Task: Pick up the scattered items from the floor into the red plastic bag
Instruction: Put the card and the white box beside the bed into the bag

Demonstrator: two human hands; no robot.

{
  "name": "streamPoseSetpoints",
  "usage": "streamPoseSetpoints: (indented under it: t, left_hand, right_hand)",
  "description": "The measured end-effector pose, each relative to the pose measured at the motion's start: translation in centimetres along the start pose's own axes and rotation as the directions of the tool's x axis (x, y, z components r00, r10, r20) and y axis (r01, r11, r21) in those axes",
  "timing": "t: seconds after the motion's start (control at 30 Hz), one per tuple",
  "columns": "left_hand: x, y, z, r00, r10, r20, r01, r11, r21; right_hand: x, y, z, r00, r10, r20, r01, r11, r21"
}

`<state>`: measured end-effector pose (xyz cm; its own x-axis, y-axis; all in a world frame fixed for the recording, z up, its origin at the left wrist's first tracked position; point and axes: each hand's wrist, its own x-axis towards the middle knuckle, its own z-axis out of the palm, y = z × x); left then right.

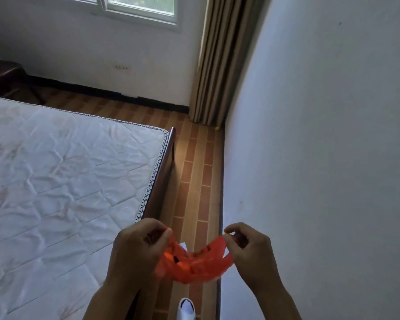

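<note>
I hold the red plastic bag (194, 262) in front of me, stretched between both hands above the floor. My left hand (136, 248) pinches the bag's left edge with thumb and fingers. My right hand (247, 248) pinches the right edge. The bag sags in the middle, with dark shapes showing through the thin plastic. A small white item (183, 245) shows just behind the bag on the floor. A small yellow item (216, 128) lies on the floor far ahead, in the corner by the curtain.
A bed with a bare white mattress (62, 181) and dark wooden frame (164, 176) fills the left. A white wall (321, 158) closes the right. Between them runs a narrow strip of brown tiled floor (199, 176). A striped curtain (219, 65) hangs ahead. My white shoe (187, 308) stands below.
</note>
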<state>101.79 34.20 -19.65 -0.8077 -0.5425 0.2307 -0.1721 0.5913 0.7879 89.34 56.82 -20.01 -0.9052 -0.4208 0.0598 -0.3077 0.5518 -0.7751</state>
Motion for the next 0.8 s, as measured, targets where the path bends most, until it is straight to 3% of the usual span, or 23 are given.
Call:
streamPoseSetpoints:
  t: [0.17,0.43,0.8]
  left_hand:
    - [0.5,-4.5,5.2,0.991,-0.033,0.126,0.022,0.996,0.085]
    - [0.8,-12.5,11.1,0.979,-0.026,0.200,0.012,0.997,0.071]
    - [-1.6,-25.2,18.9,0.912,0.078,0.402,-0.127,0.987,0.097]
  right_hand:
    - [3.3,5.2,2.4,0.997,0.072,0.019,-0.072,0.997,-0.010]
    - [5.5,12.2,7.1,0.995,0.099,-0.015,-0.100,0.984,-0.146]
    - [1.7,23.4,17.4,0.981,0.169,-0.090,-0.185,0.959,-0.213]
